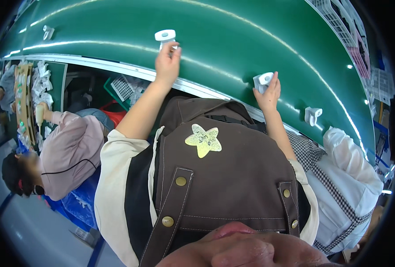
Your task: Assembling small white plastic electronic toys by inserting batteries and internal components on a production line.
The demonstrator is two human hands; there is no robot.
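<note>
Over the green work surface [219,35], my left hand [168,64] has its fingers closed round the lower part of a white plastic piece [165,34]. That piece has a flat oval head with a small grey-green spot. Further right and nearer to me, my right hand [269,94] grips a similar white plastic piece [263,80] between thumb and fingers; a dark spot shows on its rounded head. Fingers hide part of both pieces. To the right of my right hand stands another white piece [313,115], with no hand on it.
A similar white piece [48,32] sits at the far left. White baskets [339,22] line the far right edge. Co-workers sit on both sides: a pink sleeve [68,133] at left, a white sleeve [348,151] close at right. A pale metal edge [126,69] borders the surface.
</note>
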